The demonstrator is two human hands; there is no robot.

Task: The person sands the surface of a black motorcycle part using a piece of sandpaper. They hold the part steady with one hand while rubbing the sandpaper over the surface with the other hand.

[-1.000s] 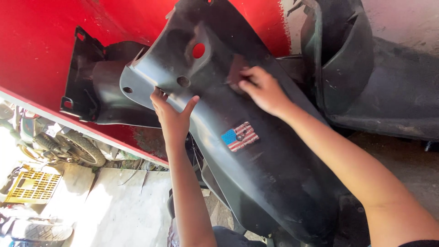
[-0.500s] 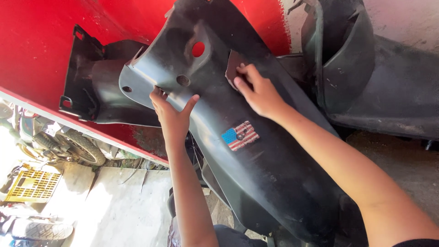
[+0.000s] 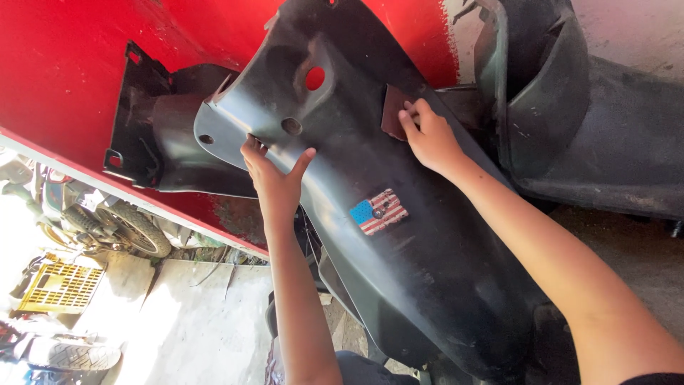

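Left hand: the left hand (image 3: pixel 274 178) is spread wide, palm flat on the underside edge of the black plastic fender panel (image 3: pixel 399 235), fingertips hooked over its rim, thumb splayed out to the side.
Right hand: the right hand (image 3: pixel 427 139) has its fingers pressed flat on a small brown piece of sandpaper (image 3: pixel 393 110), pinning it against the panel's upper face.
Fender panel: one big curved black panel, tilted, running from the top centre down to the lower right, lying between and under both hands.
Sticker: one flag sticker (image 3: pixel 378 212) sits on the panel, just below the right wrist and well clear of the left hand.
Holes: three on the panel, a larger round hole (image 3: pixel 315 78) showing red through it, two smaller ones lower left of it.
Other black parts: one second panel (image 3: pixel 153 139) behind on the left, another dark moulded body part (image 3: pixel 570 107) on the right.
Red surface: one red painted sheet (image 3: pixel 78 71) behind everything.
Crate: one yellow lattice crate (image 3: pixel 60 287) far down on the floor, contents cannot be told.
Wheels: one tyred wheel (image 3: pixel 132 228) beside it.
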